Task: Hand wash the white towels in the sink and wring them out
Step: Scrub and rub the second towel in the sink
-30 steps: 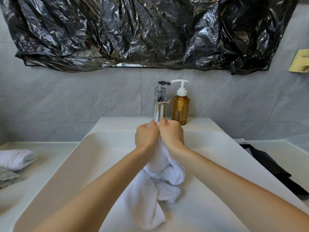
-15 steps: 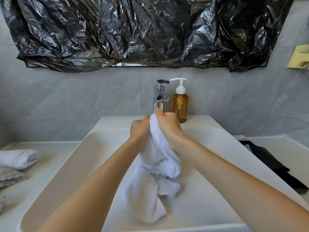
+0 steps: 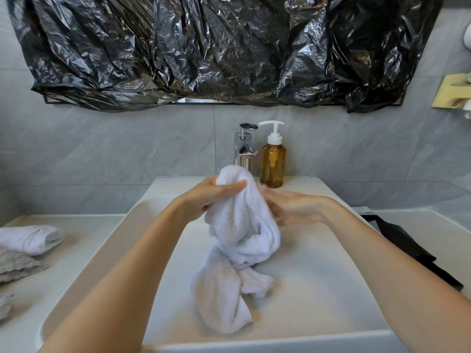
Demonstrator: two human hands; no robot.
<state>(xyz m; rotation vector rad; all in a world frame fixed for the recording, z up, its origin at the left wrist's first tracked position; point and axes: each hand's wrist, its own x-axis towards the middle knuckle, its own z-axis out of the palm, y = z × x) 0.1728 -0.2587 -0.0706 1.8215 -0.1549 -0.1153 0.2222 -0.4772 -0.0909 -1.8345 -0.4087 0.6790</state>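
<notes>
Over sink (image 3: pixel 163 250) | towel (image 3: pixel 239 225) held up, tail draped on basin floor | top bunch gripped by left hand (image 3: pixel 214 197) | right hand (image 3: pixel 293 207) flat against side, fingers straight | judged soft, floppy, likely heavy if wet | best grasped at both ends of bunch for wringing

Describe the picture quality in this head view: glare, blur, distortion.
Head view: bright glints on the crinkled black plastic sheet and chrome faucet; the right hand is slightly motion-blurred, while the left hand and white towel look sharper; wide-angle bending curves the sink rim.
</notes>
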